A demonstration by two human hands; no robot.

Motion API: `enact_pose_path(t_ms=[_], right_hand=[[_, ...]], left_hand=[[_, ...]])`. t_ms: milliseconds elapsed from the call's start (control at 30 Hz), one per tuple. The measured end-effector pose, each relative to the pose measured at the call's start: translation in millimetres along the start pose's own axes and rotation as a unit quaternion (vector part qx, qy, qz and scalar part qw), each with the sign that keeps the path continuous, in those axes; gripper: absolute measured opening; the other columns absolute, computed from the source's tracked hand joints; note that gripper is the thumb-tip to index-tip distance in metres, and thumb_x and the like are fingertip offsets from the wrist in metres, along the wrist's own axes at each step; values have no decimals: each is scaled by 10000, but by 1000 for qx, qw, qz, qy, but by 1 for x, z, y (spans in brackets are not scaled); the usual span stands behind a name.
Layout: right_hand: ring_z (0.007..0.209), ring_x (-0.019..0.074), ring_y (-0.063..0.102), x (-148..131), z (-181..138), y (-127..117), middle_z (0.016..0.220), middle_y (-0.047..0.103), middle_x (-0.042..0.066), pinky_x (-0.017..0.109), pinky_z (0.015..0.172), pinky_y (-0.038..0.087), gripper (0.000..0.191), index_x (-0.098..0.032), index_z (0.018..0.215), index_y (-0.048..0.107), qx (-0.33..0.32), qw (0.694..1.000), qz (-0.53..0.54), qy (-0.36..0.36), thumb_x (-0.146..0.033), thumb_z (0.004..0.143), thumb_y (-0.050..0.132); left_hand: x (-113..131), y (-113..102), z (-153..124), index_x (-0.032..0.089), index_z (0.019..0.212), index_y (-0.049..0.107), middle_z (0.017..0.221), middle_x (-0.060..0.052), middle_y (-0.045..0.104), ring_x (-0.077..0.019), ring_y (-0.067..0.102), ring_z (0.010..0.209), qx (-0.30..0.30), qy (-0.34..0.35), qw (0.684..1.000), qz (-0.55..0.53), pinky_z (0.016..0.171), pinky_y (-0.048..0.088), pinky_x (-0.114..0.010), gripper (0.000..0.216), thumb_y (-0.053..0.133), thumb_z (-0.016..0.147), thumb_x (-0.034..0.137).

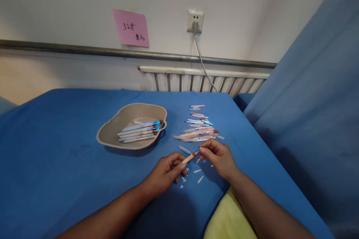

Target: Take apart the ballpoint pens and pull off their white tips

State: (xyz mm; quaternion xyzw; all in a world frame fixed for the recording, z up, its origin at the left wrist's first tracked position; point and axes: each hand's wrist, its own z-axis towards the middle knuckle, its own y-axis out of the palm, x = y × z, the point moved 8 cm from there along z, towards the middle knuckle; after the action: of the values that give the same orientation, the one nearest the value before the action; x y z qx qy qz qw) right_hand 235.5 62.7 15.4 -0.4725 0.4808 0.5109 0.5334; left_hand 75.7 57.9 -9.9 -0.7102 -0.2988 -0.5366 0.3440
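Note:
My left hand [170,170] is closed around the pale orange barrel of a pen [189,158]. The pen slants up to the right, with a darker orange band and a bluish tip end. At that end, the thumb and fingers of my right hand [217,156] pinch the pen; whether they hold a separate small part is hidden. Just behind the pen lies a whitish pen part [184,149]. Several small white caps [200,179] are scattered on the blue cloth below my hands. Beyond my right hand spreads a pile of pen parts [196,133], in barrels, thin refills and coloured pieces.
Left of the pile sits a beige basin [112,129] holding several pens [138,132]. A blue cloth [70,171] covers the table. Something yellow [231,218] lies at the near edge. A blue curtain [316,82] hangs on the right, and a radiator [179,80] stands behind.

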Motion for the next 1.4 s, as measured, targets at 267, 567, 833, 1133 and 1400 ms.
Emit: enact_pose_path(t_ms=[267,567,833,1133,1400], right_hand=[[485,87,395,-8,-3,1,525,442,-58,211,489,323,277,-186,629,492,-25,987,-142,-71,-365,832,553],[575,128,534,-13,-7,4,597,543,-13,239,572,384,381,-179,734,571,-70,975,-186,-104,-410,942,351],[624,125,567,-15,-3,-9,743,592,5,247,632,441,239,-187,895,637,-10,992,-66,-111,-358,907,471],[578,115,522,-13,-5,-5,614,541,-24,225,574,400,204,-177,755,591,-10,989,-94,-112,-311,888,514],[561,106,500,-19,-9,-1,607,513,-32,216,559,384,198,-177,783,572,-14,984,-125,-129,-306,904,481]], left_hand=[[1,5,-2,152,874,582,728,-14,655,-86,519,512,-32,-9,999,5,504,407,-198,252,564,839,401],[-1,12,1,146,907,565,789,-33,674,-85,544,526,-60,-11,998,-34,526,429,-207,297,541,854,438],[-1,10,1,134,906,592,807,-43,665,-101,576,573,-59,-24,998,-20,462,366,-185,357,474,881,470],[-3,10,0,123,900,611,737,-34,664,-84,530,498,-47,-35,998,-32,475,365,-193,383,508,851,489],[-1,12,-1,128,904,609,734,-26,662,-82,529,494,-59,-24,997,-34,489,376,-198,368,494,867,475]])
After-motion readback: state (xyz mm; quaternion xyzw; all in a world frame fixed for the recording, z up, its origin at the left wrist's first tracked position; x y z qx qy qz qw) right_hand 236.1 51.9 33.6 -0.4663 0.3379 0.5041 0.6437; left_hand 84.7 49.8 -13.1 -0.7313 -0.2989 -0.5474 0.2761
